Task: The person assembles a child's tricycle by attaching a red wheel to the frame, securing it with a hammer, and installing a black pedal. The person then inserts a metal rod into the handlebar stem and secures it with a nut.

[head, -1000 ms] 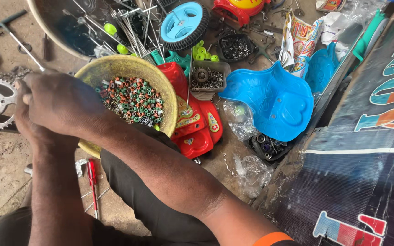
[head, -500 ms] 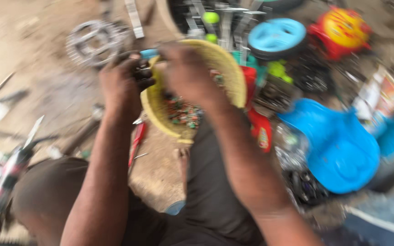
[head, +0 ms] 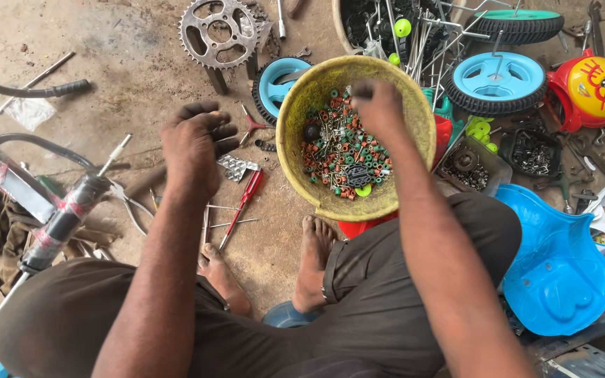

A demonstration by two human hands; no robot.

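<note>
The right hand [head: 379,108] reaches into a yellow bowl [head: 295,119] that stands on the floor just ahead of the person's bare feet, its fingers bent down and pinched together over the heap of small parts [head: 341,154] inside; whether the grip has closed on one of those parts cannot be told, since the fingertips hide what is under them. The left hand [head: 194,150] hovers to the left of the bowl, apart from it, with fingers curled loosely and nothing seen in its grip. Below it on the floor lie a red-handled screwdriver [head: 245,201], its long axis running slantwise with the handle toward the bowl and the shaft toward the nearer foot, and a small silvery packet [head: 236,166]. The surface is a bare, dusty concrete floor [head: 127,63], crowded with parts: a toothed chainring [head: 220,31] beyond the left hand, a blue toy wheel [head: 498,80] to the right of the bowl, a yellow and red toy helmet [head: 593,87] farther right, and a blue moulded plastic seat [head: 558,269] beside the person's right knee.
</note>
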